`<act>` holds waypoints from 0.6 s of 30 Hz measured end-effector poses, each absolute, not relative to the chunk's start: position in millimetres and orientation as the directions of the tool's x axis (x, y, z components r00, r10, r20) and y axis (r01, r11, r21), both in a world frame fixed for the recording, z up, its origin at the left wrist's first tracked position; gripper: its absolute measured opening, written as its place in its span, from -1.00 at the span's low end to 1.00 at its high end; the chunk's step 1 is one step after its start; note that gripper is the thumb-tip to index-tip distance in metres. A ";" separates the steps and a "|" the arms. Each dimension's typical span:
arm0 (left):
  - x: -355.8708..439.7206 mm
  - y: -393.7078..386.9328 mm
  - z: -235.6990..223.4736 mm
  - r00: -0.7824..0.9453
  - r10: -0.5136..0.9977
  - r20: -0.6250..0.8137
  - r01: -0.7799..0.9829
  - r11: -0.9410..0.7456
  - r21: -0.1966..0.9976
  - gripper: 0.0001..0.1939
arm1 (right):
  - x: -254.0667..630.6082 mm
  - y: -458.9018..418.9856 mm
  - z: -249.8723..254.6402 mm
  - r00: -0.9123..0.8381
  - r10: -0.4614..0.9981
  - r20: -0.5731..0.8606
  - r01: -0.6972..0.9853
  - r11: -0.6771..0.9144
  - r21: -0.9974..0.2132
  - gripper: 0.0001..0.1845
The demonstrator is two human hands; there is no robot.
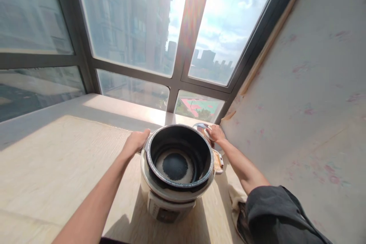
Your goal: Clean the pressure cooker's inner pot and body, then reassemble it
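Observation:
A white electric pressure cooker (pixel 151 187) without a lid stands upright in front of me, its control panel facing my side. Inside it sits a dark inner pot (pixel 174 166) with a worn, pale ring on its bottom. My left hand (pixel 136 142) is closed at the cooker's left side, thumb near the rim; its other fingers are mostly hidden. Beyond the right rim, my right hand (pixel 215 133) is closed around a small white-edged thing that I cannot make out. Something pale blue lies behind it, partly covered. A side bracket (pixel 219 161) sticks out at the cooker's right.
A pale mat (pixel 57 160) covers the surface at left. Framed windows (pixel 131 19) rise behind a sill (pixel 122 112). A flower-patterned wall (pixel 314 95) borders the right side. A crumpled cloth (pixel 238 198) lies by my right sleeve.

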State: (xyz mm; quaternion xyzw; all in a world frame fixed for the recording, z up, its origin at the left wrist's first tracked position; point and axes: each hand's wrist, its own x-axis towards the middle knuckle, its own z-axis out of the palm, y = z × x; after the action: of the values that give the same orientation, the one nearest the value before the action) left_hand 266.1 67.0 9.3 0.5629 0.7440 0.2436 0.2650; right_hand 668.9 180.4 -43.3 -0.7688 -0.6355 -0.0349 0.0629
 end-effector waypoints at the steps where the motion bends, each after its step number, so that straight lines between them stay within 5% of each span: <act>1: 266.4 67.3 9.6 -0.229 0.967 -0.113 0.704 0.244 0.667 -0.51 | 672.2 179.6 -31.6 0.199 0.969 0.148 0.979 -0.191 -0.064 -0.51; 13: 269.0 61.4 11.6 -0.264 0.952 -0.155 0.581 0.285 0.762 -0.53 | 653.5 140.7 127.4 0.337 0.840 0.425 0.918 -0.192 -0.348 -0.33; 18: 270.0 60.6 13.7 -0.265 0.947 -0.179 0.549 0.301 0.780 -0.51 | 625.0 100.3 167.0 0.212 0.927 0.310 0.882 -0.045 -0.469 -0.50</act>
State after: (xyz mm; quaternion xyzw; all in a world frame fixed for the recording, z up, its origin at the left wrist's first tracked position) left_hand 270.0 60.6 13.7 0.5084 0.7359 0.3019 0.3300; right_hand 625.0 100.3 167.0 -0.7218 -0.6265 0.0381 0.2917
